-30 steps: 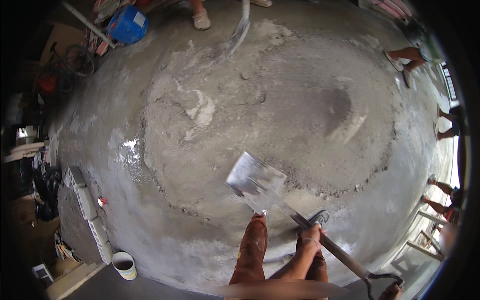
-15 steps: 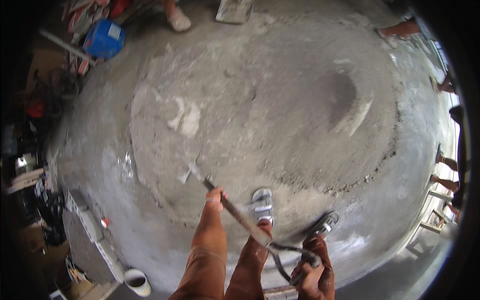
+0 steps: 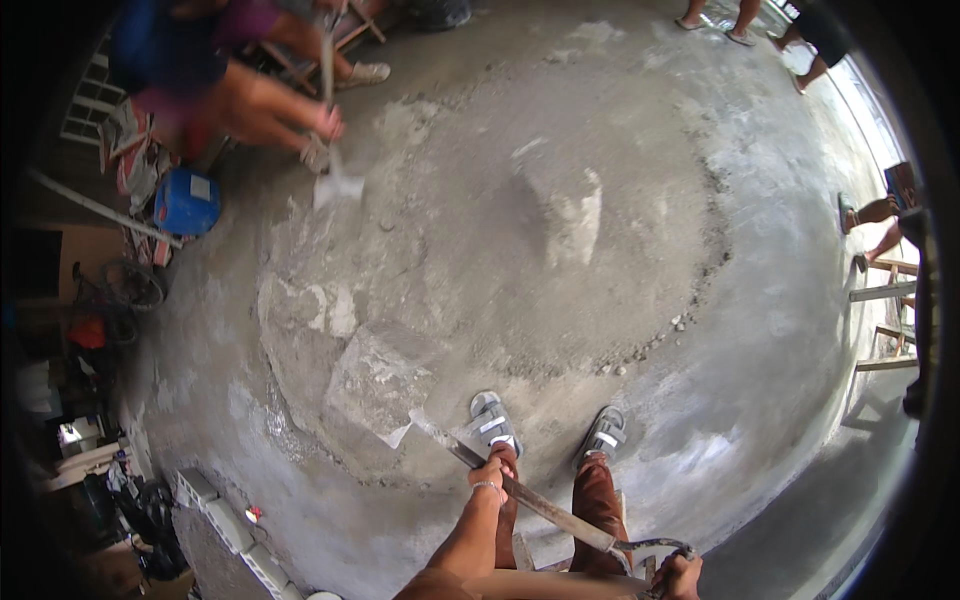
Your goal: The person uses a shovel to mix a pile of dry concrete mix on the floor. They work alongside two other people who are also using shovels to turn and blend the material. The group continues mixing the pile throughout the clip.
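A shovel with a long shaft slants from lower right to the left in front of me. My left hand is wrapped round the shaft close to the blade. At the other end, my right hand grips the dark D-shaped handle. The broad square blade carries grey mix and sits low over the left part of the spread; I cannot tell whether it touches. A wide, low spread of wet grey mortar or concrete mix covers the floor, with a hollow and a pale streak near its middle.
A co-worker bends at the far left with another shovel at the mix's edge. Beside them stands a blue jug. Grey blocks line the near left. Other people's legs and a wooden frame are at right.
My shovel blade now shows with mix on it, where before it was mostly buried. Both hands have shifted right in view. The co-worker has leaned in with a shovel at the far left.
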`<control>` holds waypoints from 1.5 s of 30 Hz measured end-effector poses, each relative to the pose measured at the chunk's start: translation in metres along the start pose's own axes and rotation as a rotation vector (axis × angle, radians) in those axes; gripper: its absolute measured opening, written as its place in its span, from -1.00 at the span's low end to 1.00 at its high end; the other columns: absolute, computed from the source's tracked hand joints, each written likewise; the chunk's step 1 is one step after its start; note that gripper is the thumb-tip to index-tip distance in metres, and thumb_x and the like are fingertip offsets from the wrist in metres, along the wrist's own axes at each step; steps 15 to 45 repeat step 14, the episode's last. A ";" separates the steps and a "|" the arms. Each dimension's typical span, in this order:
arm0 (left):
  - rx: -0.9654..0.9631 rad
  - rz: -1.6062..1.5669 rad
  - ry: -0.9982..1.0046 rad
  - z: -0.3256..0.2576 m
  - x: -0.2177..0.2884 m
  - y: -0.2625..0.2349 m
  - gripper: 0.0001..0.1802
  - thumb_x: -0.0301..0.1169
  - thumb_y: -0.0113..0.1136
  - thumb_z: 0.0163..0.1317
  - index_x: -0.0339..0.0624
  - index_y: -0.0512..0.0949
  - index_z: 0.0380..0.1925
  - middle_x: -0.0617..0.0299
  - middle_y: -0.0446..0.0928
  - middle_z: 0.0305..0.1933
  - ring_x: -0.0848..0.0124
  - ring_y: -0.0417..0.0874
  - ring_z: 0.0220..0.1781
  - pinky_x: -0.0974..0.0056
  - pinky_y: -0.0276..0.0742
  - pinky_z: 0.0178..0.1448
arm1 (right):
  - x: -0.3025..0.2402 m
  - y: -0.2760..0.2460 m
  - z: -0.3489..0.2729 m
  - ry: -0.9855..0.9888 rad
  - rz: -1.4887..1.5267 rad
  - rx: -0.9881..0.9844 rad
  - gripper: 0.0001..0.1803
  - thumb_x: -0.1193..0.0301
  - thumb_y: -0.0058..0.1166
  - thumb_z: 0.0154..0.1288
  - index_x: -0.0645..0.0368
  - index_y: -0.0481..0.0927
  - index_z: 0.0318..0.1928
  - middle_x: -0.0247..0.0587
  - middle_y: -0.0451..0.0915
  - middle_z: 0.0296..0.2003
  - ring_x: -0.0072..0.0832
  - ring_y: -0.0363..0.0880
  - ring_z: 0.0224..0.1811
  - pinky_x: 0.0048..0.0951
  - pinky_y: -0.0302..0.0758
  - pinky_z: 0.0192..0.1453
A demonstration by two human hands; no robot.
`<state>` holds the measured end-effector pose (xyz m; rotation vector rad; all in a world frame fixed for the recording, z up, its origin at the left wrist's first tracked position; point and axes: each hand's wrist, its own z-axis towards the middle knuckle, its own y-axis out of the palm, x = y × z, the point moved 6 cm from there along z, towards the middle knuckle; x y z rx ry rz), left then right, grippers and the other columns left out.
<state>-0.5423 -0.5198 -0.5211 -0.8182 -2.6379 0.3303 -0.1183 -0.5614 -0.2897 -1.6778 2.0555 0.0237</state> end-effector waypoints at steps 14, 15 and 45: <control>0.039 0.705 0.707 -0.207 0.065 0.122 -0.39 -0.44 0.42 -0.07 -0.40 0.34 -0.04 -0.26 0.56 -0.14 0.05 0.67 -0.15 0.07 0.55 0.01 | 0.213 -0.106 0.105 0.646 0.312 -0.384 -0.85 0.47 0.14 0.11 0.32 0.55 -0.37 -0.07 0.48 -0.64 -0.30 0.48 -0.70 -0.41 0.49 -0.63; 0.039 0.705 0.707 -0.207 0.065 0.122 -0.39 -0.44 0.42 -0.07 -0.40 0.34 -0.04 -0.26 0.56 -0.14 0.05 0.67 -0.15 0.07 0.55 0.01 | 0.213 -0.106 0.105 0.646 0.312 -0.384 -0.85 0.47 0.14 0.11 0.32 0.55 -0.37 -0.07 0.48 -0.64 -0.30 0.48 -0.70 -0.41 0.49 -0.63; 0.039 0.705 0.707 -0.207 0.065 0.122 -0.39 -0.44 0.42 -0.07 -0.40 0.34 -0.04 -0.26 0.56 -0.14 0.05 0.67 -0.15 0.07 0.55 0.01 | 0.213 -0.106 0.105 0.646 0.312 -0.384 -0.85 0.47 0.14 0.11 0.32 0.55 -0.37 -0.07 0.48 -0.64 -0.30 0.48 -0.70 -0.41 0.49 -0.63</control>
